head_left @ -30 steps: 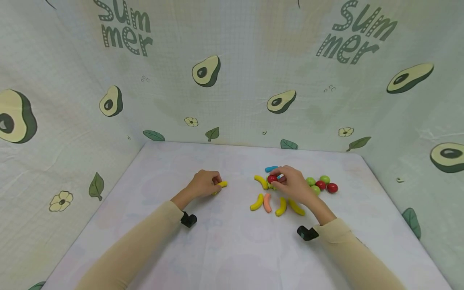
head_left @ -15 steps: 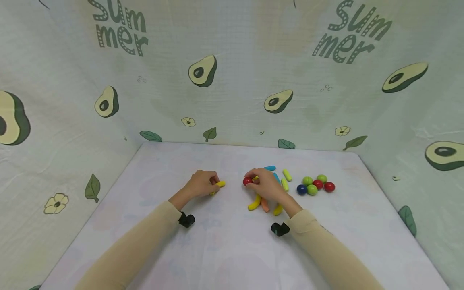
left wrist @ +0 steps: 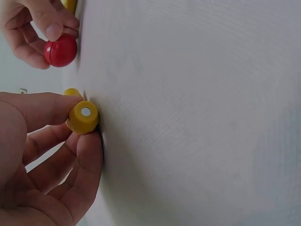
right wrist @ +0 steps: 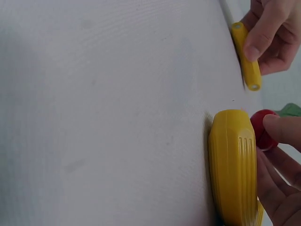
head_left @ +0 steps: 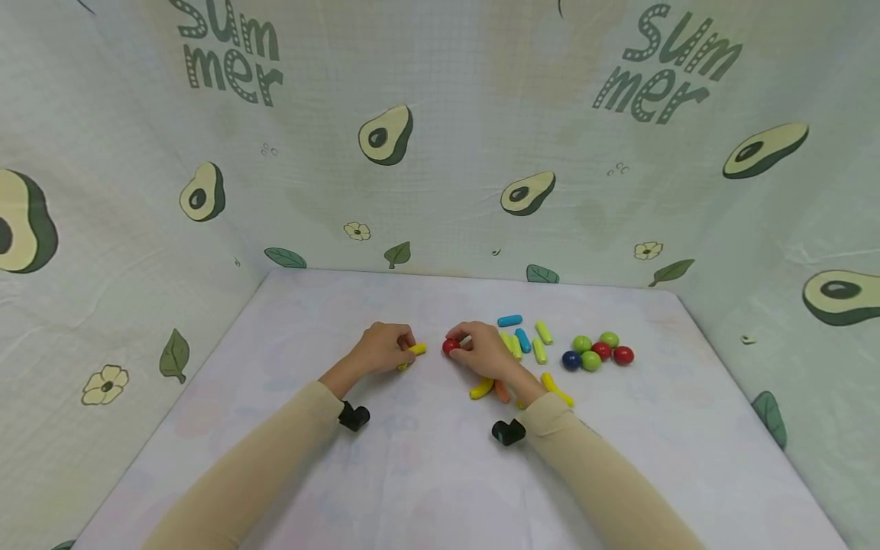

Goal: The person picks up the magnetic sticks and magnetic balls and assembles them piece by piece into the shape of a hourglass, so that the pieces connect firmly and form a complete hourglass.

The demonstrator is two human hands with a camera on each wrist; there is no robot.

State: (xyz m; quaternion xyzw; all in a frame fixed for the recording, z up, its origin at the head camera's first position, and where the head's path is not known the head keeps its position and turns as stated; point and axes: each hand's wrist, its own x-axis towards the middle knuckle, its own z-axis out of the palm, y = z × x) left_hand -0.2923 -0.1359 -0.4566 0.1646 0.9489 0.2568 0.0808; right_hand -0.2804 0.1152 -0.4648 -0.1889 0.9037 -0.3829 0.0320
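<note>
My left hand (head_left: 380, 349) pinches a yellow curved magnetic stick (head_left: 418, 348) just above or on the table, left of centre. In the left wrist view a small silver disc shows in the end of this yellow stick (left wrist: 82, 123). To its right, my right hand (head_left: 486, 351) pinches a glossy red ball (head_left: 450, 347) between thumb and fingers. A narrow gap separates ball and stick. Close to my right hand, a ribbed yellow curved stick (right wrist: 233, 169) fills the lower part of the right wrist view. My right forearm partly hides the pieces below it.
Under and beside my right wrist lie a yellow curved stick (head_left: 481, 388), an orange one (head_left: 503, 392) and another yellow one (head_left: 558, 389). Behind are blue sticks (head_left: 510, 321) and lime sticks (head_left: 539, 351). A navy ball (head_left: 571, 360) sits with several green and red balls (head_left: 623, 355) farther right.
My right hand has carried the red ball leftward, from above the loose sticks to near the left hand. The navy ball and lime sticks have come into sight. My left hand stays in place.
</note>
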